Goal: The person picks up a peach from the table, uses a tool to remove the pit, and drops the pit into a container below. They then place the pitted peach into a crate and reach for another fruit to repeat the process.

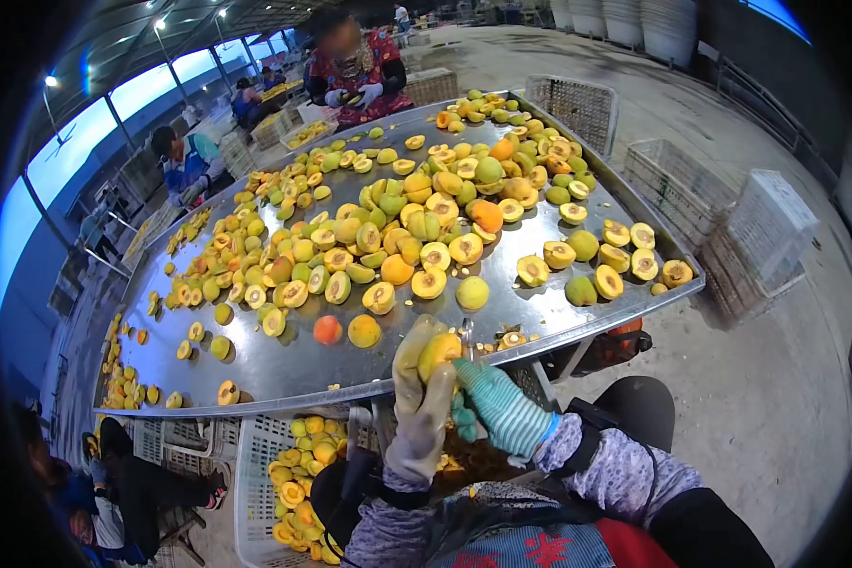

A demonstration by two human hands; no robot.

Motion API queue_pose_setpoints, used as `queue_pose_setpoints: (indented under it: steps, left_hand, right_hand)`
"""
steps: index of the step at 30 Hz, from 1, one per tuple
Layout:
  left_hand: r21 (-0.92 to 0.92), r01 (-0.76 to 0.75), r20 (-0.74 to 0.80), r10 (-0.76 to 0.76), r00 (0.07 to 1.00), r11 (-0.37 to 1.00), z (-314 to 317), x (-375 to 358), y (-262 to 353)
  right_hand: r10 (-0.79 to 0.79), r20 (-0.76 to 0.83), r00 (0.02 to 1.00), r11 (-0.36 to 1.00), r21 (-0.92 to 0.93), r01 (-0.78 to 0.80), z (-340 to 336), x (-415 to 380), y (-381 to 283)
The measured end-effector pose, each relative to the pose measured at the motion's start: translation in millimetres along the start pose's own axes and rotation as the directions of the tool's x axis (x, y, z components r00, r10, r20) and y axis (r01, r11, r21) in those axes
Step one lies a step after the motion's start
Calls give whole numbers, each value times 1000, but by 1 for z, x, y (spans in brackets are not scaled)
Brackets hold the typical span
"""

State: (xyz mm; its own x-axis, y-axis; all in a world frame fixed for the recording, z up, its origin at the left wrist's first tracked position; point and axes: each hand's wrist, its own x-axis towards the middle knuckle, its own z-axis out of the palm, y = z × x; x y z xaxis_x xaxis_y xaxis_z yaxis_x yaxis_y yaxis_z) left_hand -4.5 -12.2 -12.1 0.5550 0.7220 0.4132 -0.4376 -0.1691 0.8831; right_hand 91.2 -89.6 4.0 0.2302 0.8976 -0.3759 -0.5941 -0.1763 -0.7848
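Observation:
My left hand (pixel 420 398), in a pale cream glove, is closed around a yellow peach (pixel 439 354) at the table's near edge. Against that fruit is my right hand (pixel 504 407), in a green-and-white striped glove with its fingers curled. A thin metal tool (pixel 467 333) sticks up from the right hand; its lower part is hidden by the glove. Just beyond my hands, the metal table (pixel 293 374) bears many whole and halved peaches, the cut ones showing stones or hollows. A whole yellow peach (pixel 471 292) lies closest ahead, with loose bits scattered on the right.
Below the table's near edge stands a white crate (pixel 256 492) filled with peaches. Stacked plastic crates (pixel 682 194) line the right side. A person (pixel 360 71) works across the table, another (pixel 189 166) at the far left, and one (pixel 133 483) sits at lower left.

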Motion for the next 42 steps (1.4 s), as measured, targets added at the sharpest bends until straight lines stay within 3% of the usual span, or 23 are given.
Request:
queue_pose_setpoints:
  steps: [1,3,4,5,6,7,8,9,11,12,18,21,27,29,31,33,34,35,36,37,38,40,42]
  left_hand:
    - [4,0,-6,0,1000,1000,-4,3,-4]
    - [-502,106,-206,-238,949,858,-13,10,-7]
    - [-146,17,-261,-55,964,989,-20,12,-18]
    - [-139,20,-269,-58,961,990,-25,11,-20]
    - [-116,62,-278,-92,956,991,-27,12,-16]
    - [-95,104,-285,-127,950,990,-30,13,-15]
    - [-127,148,-263,-177,948,981,-34,15,-18]
    - [-126,154,-263,-183,947,980,-31,16,-16]
    - [-423,258,-253,-386,887,869,-23,18,-8]
    - [-423,262,-251,-390,886,867,-21,17,-7]
    - [-516,205,-308,-404,862,832,-9,11,-9]
    - [-353,108,-418,-260,871,929,-7,4,-17]
    - [-205,129,-375,-200,905,970,-4,1,-8]
    - [-309,254,-318,-351,881,917,-5,3,1]
    - [-323,287,-248,-373,894,902,-12,3,-2]
    - [-335,320,-182,-394,901,886,-28,-1,-18]
    - [51,44,-99,-39,994,998,-39,-3,-33]
    - [380,-294,116,270,956,877,-47,-5,-45]
    - [379,-295,119,270,955,877,-44,-5,-48]
    - [107,-43,-142,58,988,993,-38,-5,-52]
    - [-226,156,-319,-224,921,962,-33,-5,-54]
    - [-275,154,-360,-250,899,949,-15,-2,-38]
    - [-329,149,-400,-281,873,932,-8,1,-22]
  right_hand:
    - [5,5,1000,1000,-1,-5,0,2,1]
    - [-40,21,999,983,-177,43,-1,6,5]
    - [-190,-17,982,905,-390,169,-6,15,11]
    - [-182,-11,983,907,-387,163,-11,17,16]
    - [-452,66,890,659,-647,383,-14,17,19]
    - [-649,221,728,291,-812,506,-14,17,21]
    - [-556,221,801,299,-846,441,-15,15,20]
    - [-554,218,804,303,-846,438,-15,16,20]
    - [-541,244,805,184,-899,396,-14,17,22]
    - [-569,249,784,162,-901,404,-11,16,20]
    - [-494,206,845,186,-924,334,-12,19,29]
    - [-477,224,850,196,-915,352,-14,19,32]
    - [-390,182,903,294,-904,310,-9,14,35]
    - [-411,192,891,329,-880,342,-12,16,45]
    - [-433,295,852,322,-832,452,-15,21,51]
    - [-386,290,876,334,-841,426,-18,17,46]
    - [-337,286,897,343,-850,400,-17,15,44]
    - [-337,285,897,344,-850,399,-19,16,49]
    - [-361,288,887,413,-803,429,-18,20,56]
    - [-385,291,876,477,-750,459,-18,23,60]
    - [-386,291,875,479,-748,460,-18,24,63]
    - [-289,226,930,694,-620,366,-16,24,65]
    - [-295,228,928,645,-669,369,-17,18,61]
